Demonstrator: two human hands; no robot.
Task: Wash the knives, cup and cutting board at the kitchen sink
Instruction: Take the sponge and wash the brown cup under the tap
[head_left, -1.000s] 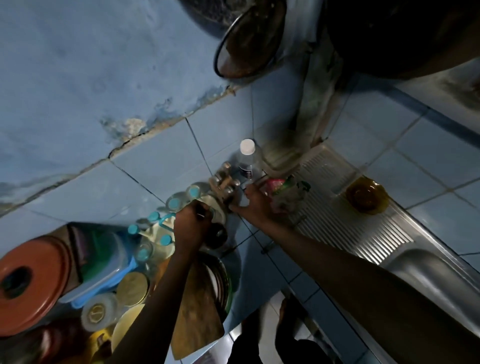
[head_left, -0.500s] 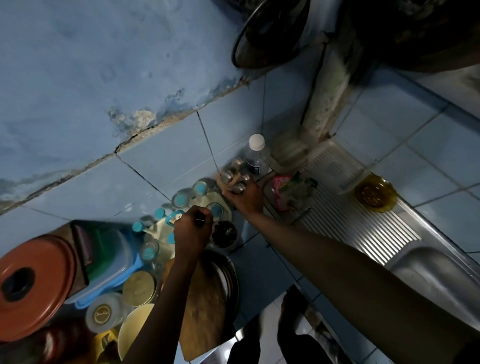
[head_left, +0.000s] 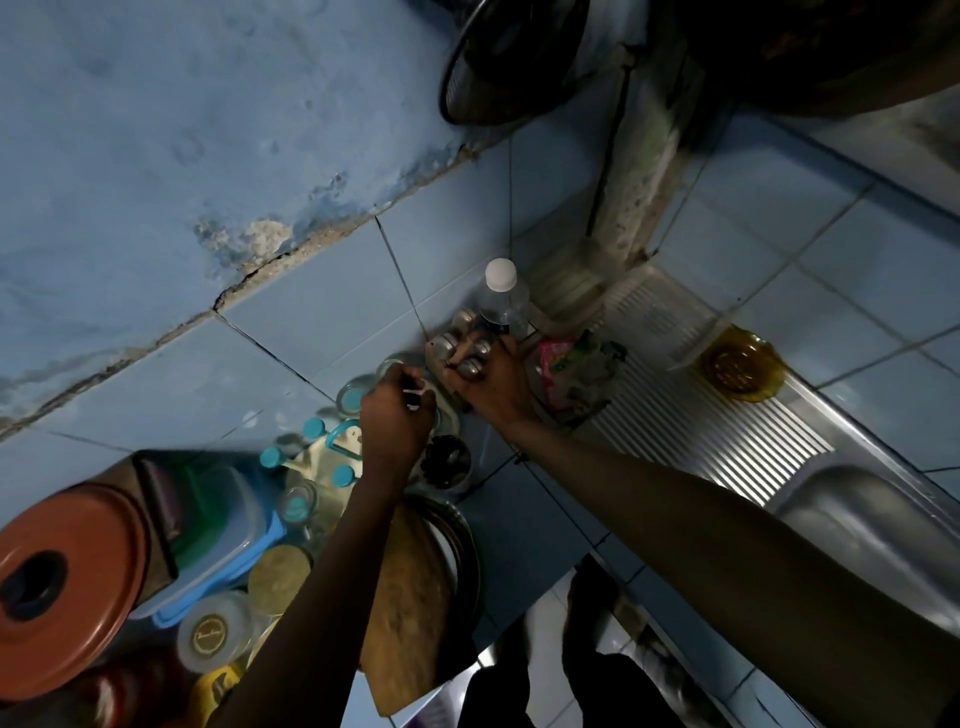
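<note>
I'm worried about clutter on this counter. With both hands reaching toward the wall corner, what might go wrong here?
1. The right hand grips a rack of metal-topped jars right beside the bottle; shifting it may tip the bottle.
2. The left hand pinches something small above crowded blue-lidded jars; a slip could knock them over.
3. The cutting board overhangs the counter edge under the left forearm and may slide off.

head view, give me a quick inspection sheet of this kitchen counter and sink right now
surface: blue tiled counter, ribbed steel sink drainboard on the right.
job's things: brown wooden cutting board under the left arm; knives and cup not made out.
clutter: clear plastic bottle with white cap, amber glass dish, orange round lid, blue-capped jars.
grippers: left hand pinches a small dark item; right hand grips a cluster of small metal-topped shakers.
cables: nothing seen.
surroundings: cracked blue wall, dim light.
</note>
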